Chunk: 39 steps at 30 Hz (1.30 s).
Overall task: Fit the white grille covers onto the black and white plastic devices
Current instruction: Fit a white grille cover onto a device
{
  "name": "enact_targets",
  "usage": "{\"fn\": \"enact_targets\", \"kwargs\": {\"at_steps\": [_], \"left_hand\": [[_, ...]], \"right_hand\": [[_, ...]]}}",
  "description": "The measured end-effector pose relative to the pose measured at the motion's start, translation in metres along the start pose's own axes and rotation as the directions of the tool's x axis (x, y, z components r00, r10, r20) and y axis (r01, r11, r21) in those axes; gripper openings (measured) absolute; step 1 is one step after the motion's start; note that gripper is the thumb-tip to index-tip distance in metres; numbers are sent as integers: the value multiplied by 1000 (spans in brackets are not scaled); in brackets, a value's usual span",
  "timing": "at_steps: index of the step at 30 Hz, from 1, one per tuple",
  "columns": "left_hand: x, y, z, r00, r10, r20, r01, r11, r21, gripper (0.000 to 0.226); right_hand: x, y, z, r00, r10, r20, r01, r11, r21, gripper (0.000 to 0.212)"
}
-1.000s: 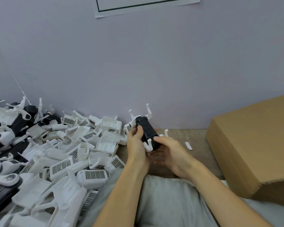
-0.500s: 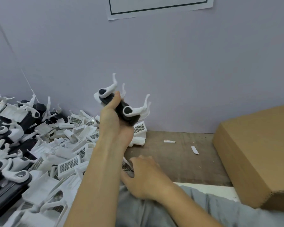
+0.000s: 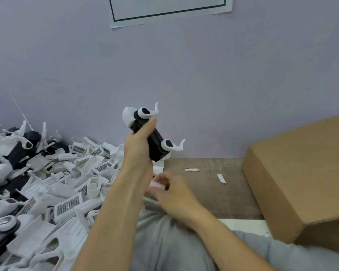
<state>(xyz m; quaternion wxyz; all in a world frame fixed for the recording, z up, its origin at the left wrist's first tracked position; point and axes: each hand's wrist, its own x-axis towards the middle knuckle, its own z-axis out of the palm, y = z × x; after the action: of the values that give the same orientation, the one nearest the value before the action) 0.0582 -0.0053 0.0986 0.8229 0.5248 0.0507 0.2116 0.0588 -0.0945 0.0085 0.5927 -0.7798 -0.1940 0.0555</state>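
One device (image 3: 155,141) in left hand (image 3: 138,147) grip, raised

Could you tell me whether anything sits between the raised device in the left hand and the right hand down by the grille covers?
Nothing visible does. The left hand holds the device up in open air; the right hand, blurred, is low at the edge of the grille covers, seemingly on a white piece.

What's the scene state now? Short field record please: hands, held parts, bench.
left hand: grips black and white device, raised above bench
right hand: low near lap, blurred; fingers on a white part, grip unclear
grille covers: loose pile, bench left
cardboard box: right
bench: two small white scraps lying loose
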Motion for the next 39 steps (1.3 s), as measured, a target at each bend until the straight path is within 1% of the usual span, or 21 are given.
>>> {"fn": "enact_targets", "kwargs": {"at_steps": [2, 4, 5, 7, 9, 10, 12, 13, 14, 16, 18, 20, 22, 27, 28, 30, 34, 39], "left_hand": [[2, -1, -4, 999, -10, -35, 9, 1000, -24, 11], [4, -8, -8, 999, 19, -47, -16, 998, 65, 9], [4, -14, -9, 998, 33, -50, -27, 993, 116, 16], [2, -29, -7, 995, 53, -83, -31, 969, 247, 34], [-2, -48, -2, 993, 39, -111, 4, 934, 358, 34], [-4, -57, 1, 995, -1, -101, 38, 930, 365, 30], [-9, -70, 10, 992, -125, -22, 127, 956, 265, 24], [-12, -75, 14, 988, -155, 26, 145, 962, 231, 27], [-12, -80, 17, 985, -157, 72, 135, 961, 242, 28], [-14, -87, 18, 987, -109, 121, 69, 951, 300, 27], [-15, -88, 17, 991, -81, 107, 43, 947, 318, 26], [-14, -87, 16, 996, -77, 47, 60, 954, 293, 26], [-13, -85, 15, 997, -77, 1, 73, 957, 282, 26], [-15, -83, 11, 999, -51, -12, 52, 959, 279, 23], [-16, -83, 11, 999, -35, -4, 35, 960, 278, 23], [-18, -82, 13, 1000, -1, 10, -2, 960, 279, 24], [-19, -82, 13, 998, 31, 52, -46, 949, 311, 29], [-15, -88, 12, 992, 108, 70, -128, 903, 410, 33]], "right_hand": [[11, 7, -24, 984, 110, -137, -100, 992, 82, 13], [18, 13, -52, 935, 199, -292, -150, 972, 182, 27], [19, 15, -66, 900, 234, -367, -144, 956, 256, 32], [21, 17, -82, 841, 248, -481, -64, 929, 365, 30], [22, 17, -83, 821, 157, -549, 39, 944, 327, 26], [21, 16, -78, 828, 93, -554, 78, 958, 277, 25], [21, 15, -62, 857, -14, -516, 119, 978, 171, 25], [20, 16, -55, 865, -44, -499, 117, 986, 115, 24], [19, 17, -49, 867, -59, -495, 106, 992, 67, 23], [18, 19, -46, 862, -86, -500, 98, 995, -3, 23], [18, 20, -50, 859, -117, -498, 107, 993, -48, 19], [19, 21, -53, 865, -110, -490, 111, 993, -29, 11], [20, 23, -53, 876, -88, -473, 108, 994, 14, 11], [20, 24, -59, 907, -46, -420, 124, 979, 162, 5], [20, 24, -60, 918, -40, -394, 134, 967, 215, 7], [19, 21, -62, 941, -25, -337, 135, 943, 305, 17], [19, 19, -61, 952, -42, -305, 128, 954, 271, 26], [22, 21, -61, 936, 11, -351, 104, 946, 306, 22]]}}
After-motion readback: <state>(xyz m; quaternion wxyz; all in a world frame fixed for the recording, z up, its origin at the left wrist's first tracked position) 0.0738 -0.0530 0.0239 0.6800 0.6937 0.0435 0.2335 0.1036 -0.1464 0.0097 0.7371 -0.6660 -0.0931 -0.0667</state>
